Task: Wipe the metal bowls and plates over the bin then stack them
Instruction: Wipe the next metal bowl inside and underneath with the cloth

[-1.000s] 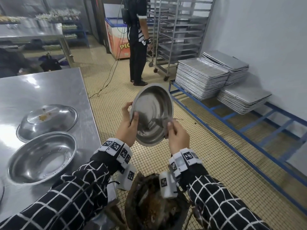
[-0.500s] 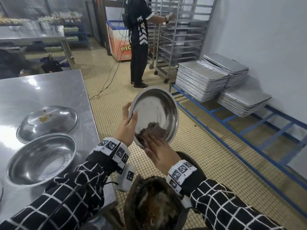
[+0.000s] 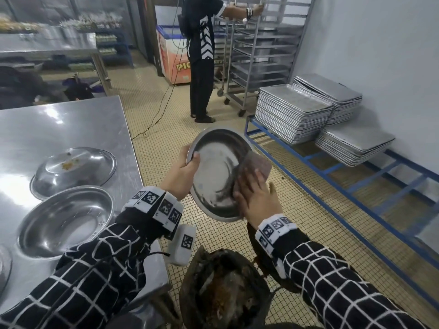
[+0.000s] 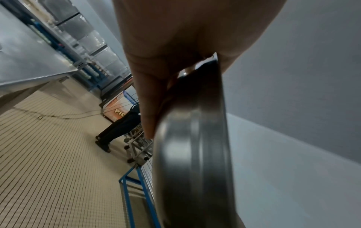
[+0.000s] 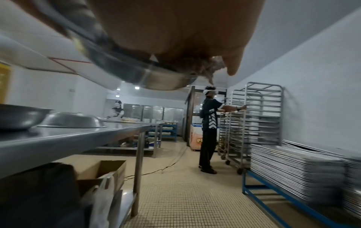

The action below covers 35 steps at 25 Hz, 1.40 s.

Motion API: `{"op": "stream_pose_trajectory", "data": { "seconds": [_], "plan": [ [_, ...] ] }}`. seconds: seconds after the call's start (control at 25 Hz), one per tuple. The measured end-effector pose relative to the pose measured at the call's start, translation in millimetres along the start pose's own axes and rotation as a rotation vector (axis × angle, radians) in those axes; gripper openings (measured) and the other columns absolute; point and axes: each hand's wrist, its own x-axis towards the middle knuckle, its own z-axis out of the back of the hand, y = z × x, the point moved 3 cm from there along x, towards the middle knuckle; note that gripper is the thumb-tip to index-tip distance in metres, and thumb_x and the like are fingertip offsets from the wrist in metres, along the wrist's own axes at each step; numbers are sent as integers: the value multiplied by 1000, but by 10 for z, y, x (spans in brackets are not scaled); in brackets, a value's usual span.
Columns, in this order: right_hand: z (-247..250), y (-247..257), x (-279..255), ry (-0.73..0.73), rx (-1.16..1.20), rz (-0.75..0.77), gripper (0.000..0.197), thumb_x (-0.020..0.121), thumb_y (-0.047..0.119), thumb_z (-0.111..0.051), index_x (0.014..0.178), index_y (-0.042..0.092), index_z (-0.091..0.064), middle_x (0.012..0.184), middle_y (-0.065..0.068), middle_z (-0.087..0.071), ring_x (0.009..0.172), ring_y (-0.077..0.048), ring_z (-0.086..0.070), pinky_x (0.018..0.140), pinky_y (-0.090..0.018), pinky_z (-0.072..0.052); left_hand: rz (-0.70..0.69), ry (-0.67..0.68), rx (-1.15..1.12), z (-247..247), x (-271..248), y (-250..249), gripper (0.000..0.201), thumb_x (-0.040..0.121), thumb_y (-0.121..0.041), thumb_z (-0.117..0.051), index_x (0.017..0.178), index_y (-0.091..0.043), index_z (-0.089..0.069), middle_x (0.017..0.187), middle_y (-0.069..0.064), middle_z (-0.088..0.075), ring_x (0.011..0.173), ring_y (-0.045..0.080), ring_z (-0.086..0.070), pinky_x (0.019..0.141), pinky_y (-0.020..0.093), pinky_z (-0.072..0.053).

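Note:
A metal bowl (image 3: 213, 172) is held tilted above the dark bin (image 3: 225, 293) full of scraps. My left hand (image 3: 183, 172) grips its left rim, thumb inside; the left wrist view shows the bowl (image 4: 195, 154) edge-on below that hand (image 4: 175, 46). With fingers laid flat, my right hand (image 3: 256, 198) presses a brownish cloth (image 3: 256, 165) onto the bowl's right inner side. From the right wrist, the cloth (image 5: 205, 67) bunches against the bowl (image 5: 126, 69) beneath the right hand (image 5: 175, 27). On the steel table (image 3: 59, 124) sit an upright bowl (image 3: 64, 222) and an upturned bowl (image 3: 73, 169) with food bits.
Stacks of flat trays (image 3: 294, 115) lie on a low blue frame (image 3: 332, 176) to the right. A person (image 3: 202, 55) stands ahead at a wheeled rack (image 3: 261, 43), a cable trailing over the tiled floor. Another bowl's edge (image 3: 3, 264) shows at the table's near left.
My right hand has taken the cloth into the bowl and slid it from the lower middle up to the right side. The person behind has reached out to the rack.

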Motion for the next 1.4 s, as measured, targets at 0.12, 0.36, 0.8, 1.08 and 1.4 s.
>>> {"op": "stream_pose_trajectory", "data": {
  "seconds": [0.12, 0.36, 0.8, 1.08, 1.4],
  "plan": [
    [11, -122, 137, -55, 47, -48, 63, 94, 56, -1, 148, 28, 15, 153, 4, 30, 142, -21, 26, 118, -50, -1, 161, 38, 9, 7, -74, 168, 58, 102, -41, -30, 152, -22, -8, 128, -9, -39, 104, 12, -50, 61, 8, -50],
    [255, -115, 110, -207, 512, -83, 59, 98, 46, -36, 150, 24, -20, 149, -2, -33, 127, -16, -41, 93, -29, -41, 291, 133, -66, 116, -81, 481, 43, 96, -50, -43, 127, -22, -49, 105, 25, -67, 88, 45, -67, 85, 60, -52],
    [254, -225, 12, -325, 970, -605, 23, 95, 26, -54, 96, 3, -54, 78, 0, -56, 78, -19, -58, 67, -26, -48, 94, 15, -146, 101, -241, 386, 59, 92, -24, -57, 139, -29, -22, 108, 9, -65, 80, 21, -71, 66, 28, -58],
    [282, 26, -59, -293, 1129, -574, 32, 101, 36, -38, 103, 8, -54, 86, -4, -63, 74, -15, -62, 65, -31, -53, 54, -213, -199, -58, -305, 338, 61, 97, -11, -47, 149, -24, -18, 128, -3, -50, 94, 3, -53, 70, 13, -49],
    [362, 276, -313, -327, 969, -371, 25, 100, 27, -40, 118, 16, -54, 96, 10, -57, 82, 1, -57, 67, -16, -49, 111, -371, -170, 182, -328, 512, 60, 100, -40, -39, 152, -18, -20, 150, 1, -37, 133, 18, -39, 101, 19, -34]
  ]
}}
